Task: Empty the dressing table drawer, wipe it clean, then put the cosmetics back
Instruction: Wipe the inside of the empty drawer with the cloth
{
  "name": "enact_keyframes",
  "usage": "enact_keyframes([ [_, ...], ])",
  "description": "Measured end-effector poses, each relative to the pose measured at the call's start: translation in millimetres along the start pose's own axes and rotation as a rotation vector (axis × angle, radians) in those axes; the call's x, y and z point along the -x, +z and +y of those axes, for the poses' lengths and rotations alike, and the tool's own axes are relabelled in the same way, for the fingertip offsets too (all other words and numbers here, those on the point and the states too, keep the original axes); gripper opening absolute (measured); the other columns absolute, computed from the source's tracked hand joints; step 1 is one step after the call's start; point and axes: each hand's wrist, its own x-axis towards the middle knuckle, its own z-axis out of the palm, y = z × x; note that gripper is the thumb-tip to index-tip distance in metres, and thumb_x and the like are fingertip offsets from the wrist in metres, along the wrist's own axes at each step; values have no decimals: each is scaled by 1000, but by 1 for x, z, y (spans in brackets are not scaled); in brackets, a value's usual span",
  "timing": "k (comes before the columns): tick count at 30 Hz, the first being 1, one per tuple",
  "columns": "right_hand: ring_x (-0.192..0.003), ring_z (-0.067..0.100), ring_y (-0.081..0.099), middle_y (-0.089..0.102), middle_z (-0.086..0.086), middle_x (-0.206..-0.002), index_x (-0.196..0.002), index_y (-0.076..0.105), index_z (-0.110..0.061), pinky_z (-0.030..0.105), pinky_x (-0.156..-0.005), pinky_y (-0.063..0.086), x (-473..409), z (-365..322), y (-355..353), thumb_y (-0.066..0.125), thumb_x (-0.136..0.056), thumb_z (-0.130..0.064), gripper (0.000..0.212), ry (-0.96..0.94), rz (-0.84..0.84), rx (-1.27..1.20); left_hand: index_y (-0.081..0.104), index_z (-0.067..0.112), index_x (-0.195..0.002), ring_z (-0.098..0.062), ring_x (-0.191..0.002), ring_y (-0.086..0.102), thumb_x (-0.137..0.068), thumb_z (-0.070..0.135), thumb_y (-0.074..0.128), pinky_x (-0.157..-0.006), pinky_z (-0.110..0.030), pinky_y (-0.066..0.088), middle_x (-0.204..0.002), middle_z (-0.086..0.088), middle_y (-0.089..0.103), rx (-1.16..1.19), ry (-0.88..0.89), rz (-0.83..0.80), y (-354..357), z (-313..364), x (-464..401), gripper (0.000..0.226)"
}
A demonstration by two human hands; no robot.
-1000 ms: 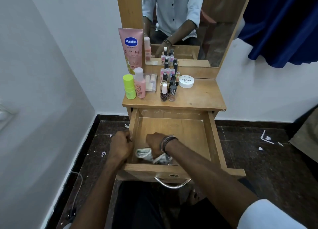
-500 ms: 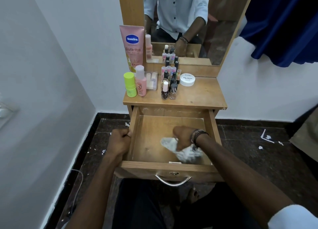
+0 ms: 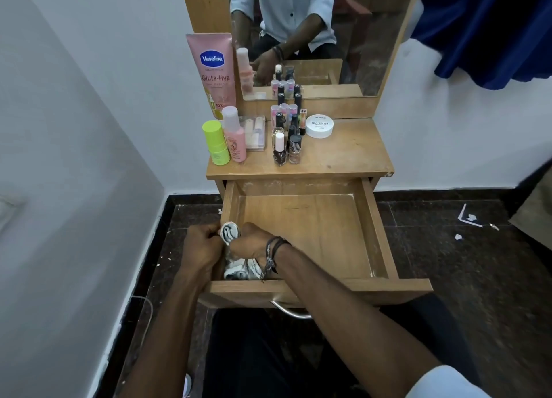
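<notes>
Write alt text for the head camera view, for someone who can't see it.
The right hand presses a cloth into the near left corner of an open wooden drawer while the left hand grips its left side. Cosmetics stand on the tabletop above.

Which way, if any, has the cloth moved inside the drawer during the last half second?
Yes: the cloth went from the drawer's right side to its left wall.

My left hand (image 3: 200, 249) is curled into a fist, knuckles up, at the end of a straight, bare forearm. My right hand (image 3: 252, 243) sits just beside it, fingers curled tight, forearm crossing in from the right, cords round the wrist.
</notes>
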Motion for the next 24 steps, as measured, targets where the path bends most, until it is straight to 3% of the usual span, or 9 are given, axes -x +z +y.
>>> enact_keyframes([
  [3, -62, 19, 52, 51, 6, -69, -74, 57, -3, 26, -55, 40, -6, -4, 0, 54, -84, -1, 11, 87, 85, -133, 77, 9, -75, -31, -68, 70, -74, -15, 46, -70, -52, 59, -69, -13, 74, -57, 3, 21, 1, 3, 1, 40],
  [4, -59, 19, 49, 48, 6, -67, -80, 60, -2, 25, -52, 39, -7, -5, -1, 54, -84, -1, 7, 110, 110, -190, 77, 11, -73, -26, -65, 68, -78, -14, 48, -69, -47, 58, -66, -9, 73, -54, -2, 29, 2, 4, 2, 38],
  [6, -61, 19, 48, 44, 5, -67, -103, 62, 0, 27, -55, 38, -13, -8, -4, 53, -86, 0, 20, 132, 198, -342, 76, 14, -69, -18, -62, 64, -87, -8, 55, -67, -39, 55, -60, -1, 71, -46, -5, 53, 3, 6, 4, 35],
  [10, -64, 26, 58, 53, 8, -71, -108, 62, -2, 28, -62, 48, -21, -22, -13, 46, -90, 1, 24, 93, 373, -736, 76, 16, -67, -23, -65, 69, -93, 4, 60, -68, -42, 59, -64, -4, 73, -50, -12, 76, 2, 7, 5, 32],
  [14, -97, 31, 65, 65, 14, -99, -111, 65, 2, 31, -75, 49, -21, -25, 0, 56, -87, -3, 26, 8, 439, -450, 73, 16, -63, -8, -52, 64, -92, -2, 59, -59, -30, 53, -54, 3, 69, -15, -18, 67, 3, 12, 8, 36],
  [16, -95, 27, 63, 66, 10, -101, -108, 65, -1, 27, -72, 47, -11, -14, 10, 64, -82, -5, 26, -2, 370, -242, 72, 15, -59, -10, -52, 61, -87, -3, 61, -59, -31, 51, -53, 0, 68, -5, -32, 61, 2, 11, 6, 34],
  [19, -82, 23, 58, 57, 3, -83, -96, 56, -6, 26, -62, 44, 10, 4, 15, 62, -81, -5, 16, -15, 204, -24, 74, 7, -64, -19, -63, 59, -68, 14, 60, -62, -37, 49, -63, -16, 67, -16, -44, 67, 1, 3, -1, 16],
  [21, -81, 21, 53, 47, -1, -77, -98, 50, -9, 27, -62, 42, 19, 7, 10, 62, -83, -8, 19, -21, 119, 118, 72, 2, -65, -21, -65, 56, -60, 12, 55, -60, -36, 45, -64, -20, 66, -16, -64, 73, 2, -2, -4, 21],
  [24, -69, 17, 49, 44, -1, -72, -77, 45, -11, 28, -62, 39, 17, 5, 2, 59, -84, -4, 17, -19, 44, 205, 73, 2, -67, -22, -64, 56, -58, 7, 51, -61, -37, 45, -75, -33, 68, -13, -60, 72, 1, -2, -4, 24],
])
